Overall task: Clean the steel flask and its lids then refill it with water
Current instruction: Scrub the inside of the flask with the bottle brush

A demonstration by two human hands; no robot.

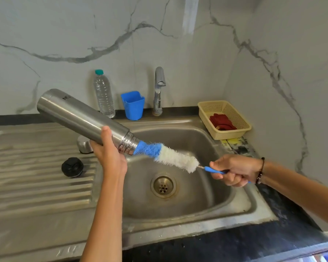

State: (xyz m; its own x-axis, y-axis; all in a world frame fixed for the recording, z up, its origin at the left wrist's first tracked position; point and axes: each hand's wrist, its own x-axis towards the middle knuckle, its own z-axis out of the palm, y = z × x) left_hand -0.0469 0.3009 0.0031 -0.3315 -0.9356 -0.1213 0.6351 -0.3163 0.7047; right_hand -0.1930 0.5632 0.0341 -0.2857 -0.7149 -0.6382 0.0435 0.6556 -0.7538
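- The left hand (110, 154) grips the cylindrical steel flask (80, 118) near its threaded neck, tilted, base toward ten o'clock, mouth over the steel sink basin (201, 140).
- The right hand (235, 170) holds the blue handle of a blue-and-white bristle bottle brush (169, 155), its tip inside the mouth.
- A round black lid (72, 166) and a steel cap (83, 144) lie on the ribbed drainboard (36, 186), at the flask's seven o'clock.

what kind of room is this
Most likely a home kitchen, at the washing-up corner. A steel sink with a ridged drainboard and a tap sits against a marble-look wall, and a bottle brush is going into a steel flask.
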